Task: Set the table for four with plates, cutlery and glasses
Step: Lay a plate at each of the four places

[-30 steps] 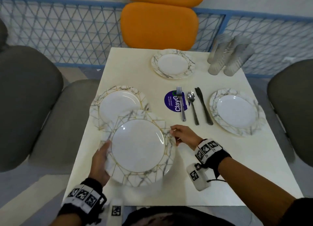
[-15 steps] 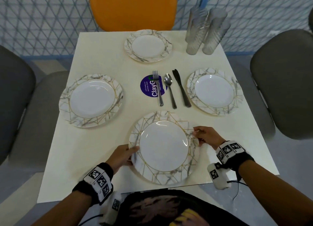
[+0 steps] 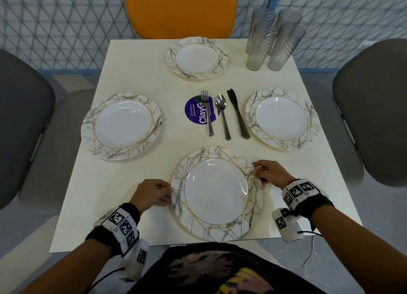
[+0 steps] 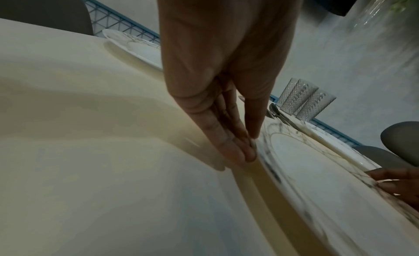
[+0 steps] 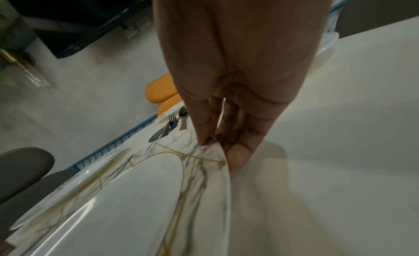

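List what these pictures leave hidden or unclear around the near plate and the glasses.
- Near plate underside: hidden in all views, so full contact with the table is unclear.
- Left hand fingertips: blurred at the rim, left wrist view.
- Glasses: overlapping in head view; the count is uncertain.

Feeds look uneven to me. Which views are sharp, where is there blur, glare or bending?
Head view: well lit and sharp, wide-angle bending at the cream table edges, small glare arcs on the near marble-patterned plate. Left wrist view: dim, table smeared, left hand fills the top, ribbed clear glasses fairly crisp. Right wrist view: dim, soft, right hand looms, highlight streaks on the plate.
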The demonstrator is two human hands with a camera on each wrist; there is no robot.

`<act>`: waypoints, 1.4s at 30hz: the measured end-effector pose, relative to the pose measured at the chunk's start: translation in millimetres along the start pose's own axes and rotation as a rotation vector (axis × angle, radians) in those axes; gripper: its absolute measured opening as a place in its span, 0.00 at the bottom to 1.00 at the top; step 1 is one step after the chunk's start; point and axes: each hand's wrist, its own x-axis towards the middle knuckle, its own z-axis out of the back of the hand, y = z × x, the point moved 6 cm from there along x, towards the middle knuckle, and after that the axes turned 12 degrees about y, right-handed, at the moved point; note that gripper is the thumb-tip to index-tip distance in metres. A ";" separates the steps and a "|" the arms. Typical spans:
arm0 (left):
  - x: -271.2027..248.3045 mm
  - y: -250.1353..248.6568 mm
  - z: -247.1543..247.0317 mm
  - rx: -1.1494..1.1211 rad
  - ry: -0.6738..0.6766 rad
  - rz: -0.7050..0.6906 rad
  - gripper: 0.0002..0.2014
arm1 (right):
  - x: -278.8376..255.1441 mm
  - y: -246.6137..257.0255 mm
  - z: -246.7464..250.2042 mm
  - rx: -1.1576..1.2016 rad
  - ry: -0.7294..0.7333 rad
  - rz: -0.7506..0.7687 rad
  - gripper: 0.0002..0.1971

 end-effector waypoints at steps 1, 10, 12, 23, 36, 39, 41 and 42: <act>0.1 -0.8 0.2 -0.002 -0.007 -0.009 0.05 | -0.7 0.3 -0.1 0.003 0.002 0.002 0.16; 0.6 -2.4 1.8 -0.007 -0.003 -0.015 0.03 | -9.1 -2.5 -4.6 0.125 0.027 0.001 0.15; 1.5 -2.8 2.0 -0.005 0.006 -0.012 0.03 | -9.0 -2.7 -4.8 0.136 0.029 0.004 0.15; 9.1 -25.5 23.6 0.092 -0.061 -0.026 0.09 | -5.9 -4.2 6.0 0.112 0.045 0.001 0.05; 79.7 -210.1 -75.8 0.777 0.088 -0.393 0.17 | -9.4 -19.7 122.2 0.153 -0.782 -0.131 0.18; 98.7 -226.6 -130.8 1.129 0.191 -0.461 0.24 | -12.0 -26.6 137.4 0.243 -0.865 -0.227 0.23; 108.7 -232.6 -157.3 1.288 0.217 -0.492 0.26 | -6.0 -32.6 144.7 0.331 -0.831 -0.257 0.25; 114.3 -233.7 -167.1 1.340 0.219 -0.499 0.26 | -1.5 -35.6 147.6 0.376 -0.795 -0.251 0.25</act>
